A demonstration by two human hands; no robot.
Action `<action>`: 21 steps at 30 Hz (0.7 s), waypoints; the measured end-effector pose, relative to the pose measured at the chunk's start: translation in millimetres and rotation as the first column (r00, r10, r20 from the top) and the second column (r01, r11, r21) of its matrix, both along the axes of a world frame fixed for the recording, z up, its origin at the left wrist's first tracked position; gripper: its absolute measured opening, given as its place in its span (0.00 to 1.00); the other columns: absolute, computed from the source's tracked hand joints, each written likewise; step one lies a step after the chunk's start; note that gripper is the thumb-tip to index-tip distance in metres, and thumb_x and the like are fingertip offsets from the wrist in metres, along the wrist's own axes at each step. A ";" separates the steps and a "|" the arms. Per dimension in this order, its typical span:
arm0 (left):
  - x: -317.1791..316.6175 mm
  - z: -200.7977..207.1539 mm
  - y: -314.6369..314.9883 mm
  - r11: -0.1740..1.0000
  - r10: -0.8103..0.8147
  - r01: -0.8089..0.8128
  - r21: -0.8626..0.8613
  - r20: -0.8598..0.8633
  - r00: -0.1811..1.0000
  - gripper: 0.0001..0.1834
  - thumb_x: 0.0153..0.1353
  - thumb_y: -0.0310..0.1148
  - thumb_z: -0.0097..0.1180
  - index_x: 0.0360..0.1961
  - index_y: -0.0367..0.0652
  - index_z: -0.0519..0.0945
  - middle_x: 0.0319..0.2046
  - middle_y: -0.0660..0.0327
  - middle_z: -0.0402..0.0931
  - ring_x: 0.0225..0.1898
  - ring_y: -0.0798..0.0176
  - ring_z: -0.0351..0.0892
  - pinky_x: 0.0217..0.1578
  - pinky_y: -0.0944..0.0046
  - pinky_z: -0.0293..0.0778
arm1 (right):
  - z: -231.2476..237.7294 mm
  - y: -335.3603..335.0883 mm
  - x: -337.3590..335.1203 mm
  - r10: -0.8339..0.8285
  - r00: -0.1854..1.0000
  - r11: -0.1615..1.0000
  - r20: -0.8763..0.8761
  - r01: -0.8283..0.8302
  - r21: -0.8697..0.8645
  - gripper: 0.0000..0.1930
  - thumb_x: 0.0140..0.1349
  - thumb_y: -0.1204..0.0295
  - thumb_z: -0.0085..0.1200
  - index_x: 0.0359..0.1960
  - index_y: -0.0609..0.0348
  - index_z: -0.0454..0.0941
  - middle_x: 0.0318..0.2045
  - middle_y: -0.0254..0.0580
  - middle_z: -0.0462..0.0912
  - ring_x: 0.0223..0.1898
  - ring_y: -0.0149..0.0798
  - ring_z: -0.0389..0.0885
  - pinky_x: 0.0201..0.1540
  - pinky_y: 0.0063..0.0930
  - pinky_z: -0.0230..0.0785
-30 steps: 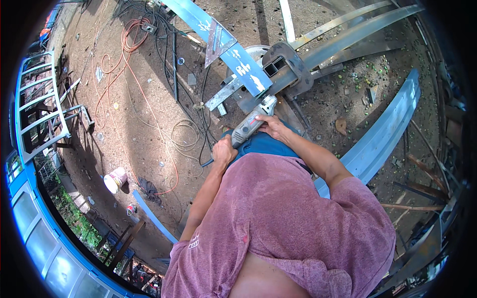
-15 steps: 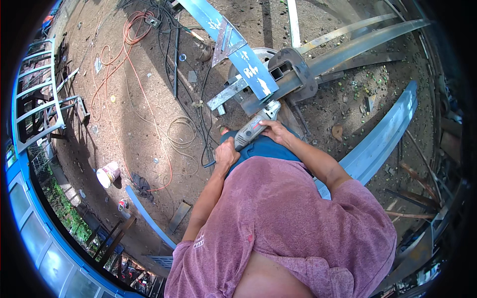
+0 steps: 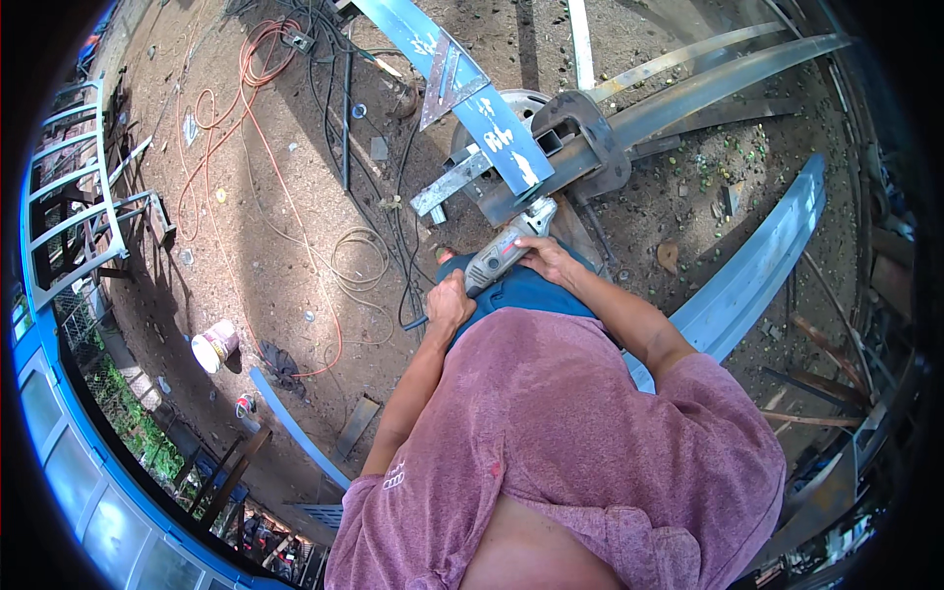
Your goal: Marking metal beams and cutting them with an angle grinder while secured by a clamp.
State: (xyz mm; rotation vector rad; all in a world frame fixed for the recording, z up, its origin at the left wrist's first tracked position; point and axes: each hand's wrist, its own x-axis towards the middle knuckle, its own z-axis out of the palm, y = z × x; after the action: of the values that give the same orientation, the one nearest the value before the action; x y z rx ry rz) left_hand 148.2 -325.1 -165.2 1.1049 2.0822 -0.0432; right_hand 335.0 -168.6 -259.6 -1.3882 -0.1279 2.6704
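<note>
An angle grinder with a grey body lies across my front, held in both hands. Round its rear end wraps my left hand; my right hand grips it closer to the metal head. That head is right by the near end of a blue-painted steel beam; whether the disc touches the steel I cannot tell. Beneath the beam runs a curved brown steel bar, and a thick steel plate sits around it. A triangular steel piece lies on the beam.
Orange hose and black cables trail over the dirt at the left. A white bucket lies on its side there. To my right is a long curved grey-blue sheet. A blue frame stands at the far left.
The view has shifted very slightly. My hands and the grinder stay in nearly the same place at the beam's end.
</note>
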 end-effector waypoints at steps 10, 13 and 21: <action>0.0 1.4 -0.8 1.000 -0.011 0.011 0.026 -0.012 1.000 0.14 0.47 0.27 0.56 0.38 0.36 0.74 0.41 0.41 0.81 0.41 0.36 0.82 0.42 0.43 0.79 | 6.8 1.1 -0.3 0.011 1.000 1.000 -0.004 -0.010 0.029 0.23 0.55 0.76 0.66 0.53 0.69 0.75 0.49 0.50 0.81 0.53 0.47 0.80 0.61 0.47 0.70; 0.4 1.7 -1.7 1.000 -0.008 0.008 0.027 -0.017 1.000 0.14 0.47 0.27 0.57 0.38 0.36 0.74 0.41 0.41 0.81 0.41 0.36 0.82 0.42 0.43 0.79 | 5.0 -0.2 0.0 -0.002 1.000 0.999 -0.010 0.002 0.034 0.23 0.55 0.76 0.66 0.53 0.68 0.75 0.49 0.50 0.82 0.53 0.47 0.80 0.61 0.47 0.70; 2.0 2.2 -5.1 0.999 -0.002 0.003 0.047 -0.025 1.000 0.15 0.47 0.27 0.57 0.38 0.36 0.74 0.41 0.41 0.81 0.40 0.35 0.83 0.41 0.42 0.79 | 2.7 -2.1 0.5 0.002 1.000 0.999 -0.030 0.000 0.053 0.24 0.55 0.77 0.66 0.54 0.68 0.75 0.50 0.50 0.81 0.53 0.47 0.80 0.61 0.49 0.71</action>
State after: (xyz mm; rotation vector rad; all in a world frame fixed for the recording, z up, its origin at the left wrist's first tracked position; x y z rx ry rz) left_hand 150.1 -330.1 -163.0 1.1408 2.1140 -0.0097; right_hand 335.5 -170.7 -257.0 -1.3321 -0.1941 2.6671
